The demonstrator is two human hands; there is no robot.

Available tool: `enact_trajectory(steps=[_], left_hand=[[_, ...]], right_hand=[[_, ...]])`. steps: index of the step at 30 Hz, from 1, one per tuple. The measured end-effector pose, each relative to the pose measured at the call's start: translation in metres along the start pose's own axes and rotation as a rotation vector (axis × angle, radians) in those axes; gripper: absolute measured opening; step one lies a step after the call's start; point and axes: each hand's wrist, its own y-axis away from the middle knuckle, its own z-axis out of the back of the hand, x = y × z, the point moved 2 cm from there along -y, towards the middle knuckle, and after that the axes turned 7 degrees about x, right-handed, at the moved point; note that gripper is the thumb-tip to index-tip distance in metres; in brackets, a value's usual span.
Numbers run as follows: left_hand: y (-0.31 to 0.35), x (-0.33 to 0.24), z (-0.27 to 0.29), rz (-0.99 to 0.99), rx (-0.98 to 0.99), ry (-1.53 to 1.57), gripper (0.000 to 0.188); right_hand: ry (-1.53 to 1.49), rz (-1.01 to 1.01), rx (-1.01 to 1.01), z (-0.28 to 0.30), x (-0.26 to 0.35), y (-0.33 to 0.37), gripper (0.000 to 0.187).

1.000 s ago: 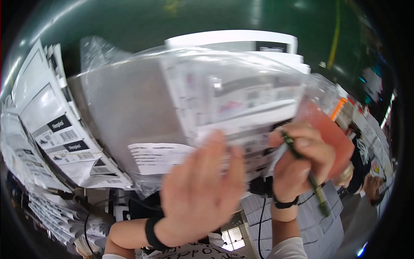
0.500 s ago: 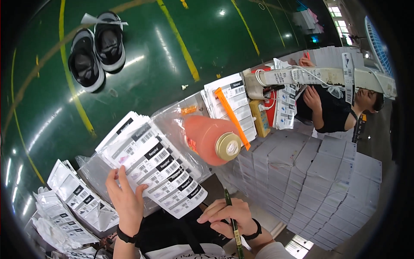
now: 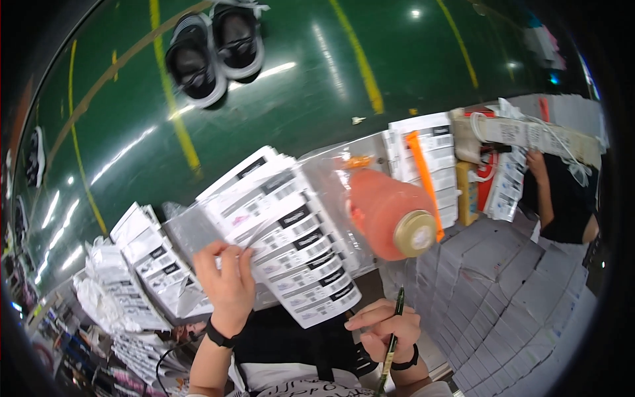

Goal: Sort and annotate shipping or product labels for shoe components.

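My left hand (image 3: pixel 228 284) is closed at the left edge of a label sheet (image 3: pixel 307 245), thumb and fingers pinching it, and the sheet's upper part curls up slightly there. The sheet lies on a stack of similar sheets printed with barcodes and black blocks. A dark green pen (image 3: pixel 392 344) sits in my right hand (image 3: pixel 387 329), its tip pointing up and away from me, just right of the sheet's lower corner. Beyond that hand a pinkish-red jar (image 3: pixel 387 212) with a gold lid leans toward me.
More label sheets (image 3: pixel 155 258) lie in piles at the left. Behind the jar, an orange strip (image 3: pixel 423 182) rests on other sheets. Stacked white boxes (image 3: pixel 516 298) fill the right, near a co-worker's arm (image 3: pixel 541 185). Black shoes (image 3: pixel 215 49) stand on a green surface (image 3: pixel 284 99).
The view has swung, so everything sits farther right. My left fingers have closed from a spread pose onto the sheet's edge. The pen stays in my right hand.
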Motion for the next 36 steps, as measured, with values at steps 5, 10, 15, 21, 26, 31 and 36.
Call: enact_trajectory(steps=[5,10,15,21,26,31,36], left_hand=[[0.017,-0.002,0.002,-0.005,-0.11,0.27,0.011],[0.029,0.003,0.008,0.395,0.002,0.733,0.007],[0.023,0.015,-0.003,0.219,0.009,0.943,0.007],[0.008,0.033,-0.002,0.207,0.161,0.736,0.03],[0.002,0.038,0.002,0.251,0.122,0.712,0.025],[0.0,0.054,0.002,0.334,0.103,0.751,0.023],[-0.007,0.049,0.02,-0.014,0.275,0.824,0.038]], right_hand=[[0.562,0.12,0.239,-0.029,-0.004,-0.047,0.029],[0.669,0.083,0.327,-0.069,-0.03,-0.098,0.031],[0.704,0.105,0.487,-0.068,-0.06,-0.108,0.035],[0.664,0.181,0.441,-0.07,-0.07,-0.11,0.031],[0.529,0.186,0.429,-0.073,-0.068,-0.11,0.026],[0.463,0.187,0.387,-0.074,-0.072,-0.104,0.024],[0.564,0.201,0.361,-0.086,-0.074,-0.115,0.025]])
